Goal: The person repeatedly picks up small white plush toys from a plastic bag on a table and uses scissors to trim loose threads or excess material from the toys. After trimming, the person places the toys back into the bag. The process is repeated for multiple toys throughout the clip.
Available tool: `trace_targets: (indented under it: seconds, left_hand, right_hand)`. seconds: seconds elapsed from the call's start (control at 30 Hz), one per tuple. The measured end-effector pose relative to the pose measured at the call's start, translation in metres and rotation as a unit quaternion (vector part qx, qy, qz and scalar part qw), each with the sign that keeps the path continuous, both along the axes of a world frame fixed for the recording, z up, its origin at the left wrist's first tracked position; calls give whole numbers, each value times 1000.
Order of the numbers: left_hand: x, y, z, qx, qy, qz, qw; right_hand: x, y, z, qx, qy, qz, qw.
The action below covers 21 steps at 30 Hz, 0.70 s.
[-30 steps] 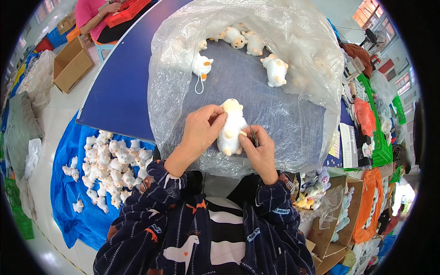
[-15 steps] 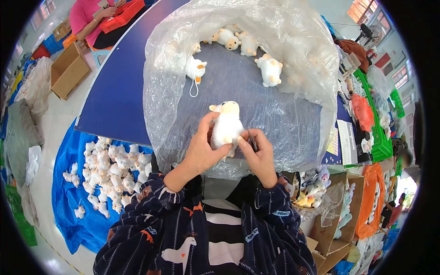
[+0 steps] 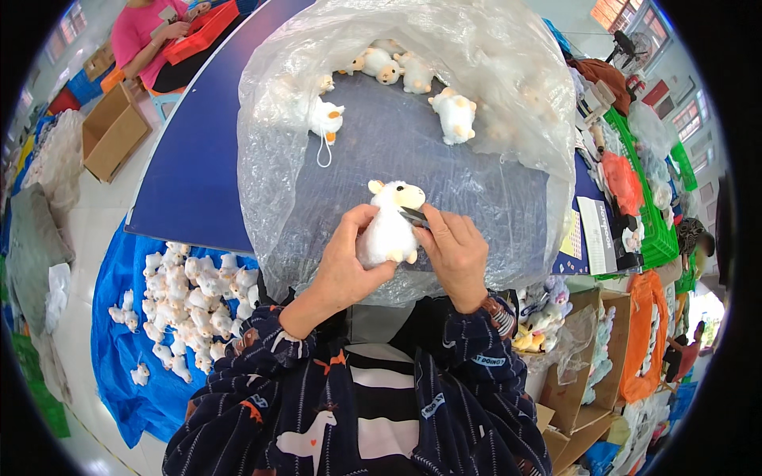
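My left hand (image 3: 343,255) is wrapped round the body of a small white plush sheep (image 3: 381,232), thumb low on its belly. The toy sits upright, its cream face turned to the right. Pinched in my right hand (image 3: 458,250) is a small dark metal tool (image 3: 413,215) with a narrow tip, held against the toy just below its muzzle; its exact kind is hard to make out. Beyond my hands, on clear plastic sheeting (image 3: 429,170), lie several similar plush toys, among them one with a white string loop (image 3: 325,119) and another to the right (image 3: 455,116).
A large pile of plush toys (image 3: 178,305) lies on a blue sheet (image 3: 119,381) at lower left. The blue table (image 3: 182,174) extends left. Green crates (image 3: 655,230) and open cardboard boxes (image 3: 575,381) stand at right. A person in pink (image 3: 139,36) sits at far left with a red tray (image 3: 202,36).
The plush sheep has been turned so its face points right. My right hand has moved up from its lower side to below its muzzle with the metal tool. The view has shifted slightly.
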State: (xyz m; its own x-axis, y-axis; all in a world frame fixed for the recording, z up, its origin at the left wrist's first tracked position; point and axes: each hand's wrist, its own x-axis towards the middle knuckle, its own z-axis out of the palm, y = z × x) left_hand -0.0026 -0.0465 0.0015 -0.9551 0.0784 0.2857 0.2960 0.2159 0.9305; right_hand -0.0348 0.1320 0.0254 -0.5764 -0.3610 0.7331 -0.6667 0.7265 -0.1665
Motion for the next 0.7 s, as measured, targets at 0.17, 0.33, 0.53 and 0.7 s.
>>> trace_targets:
  seconds: [0.17, 0.33, 0.53, 0.7]
  left_hand:
    - [-2, -2, 2, 222, -129, -70, 964]
    - [-8, -12, 8, 395, -200, -72, 894]
    - [-6, -10, 7, 403, -205, -80, 888]
    - [-5, -8, -3, 330, -170, -65, 926]
  right_hand:
    - [2, -3, -1, -125, -61, 26, 990]
    - [18, 1, 4, -175, -162, 49, 970]
    - [26, 2, -7, -105, -125, 63, 985]
    - [27, -4, -4, -48, -79, 50, 994]
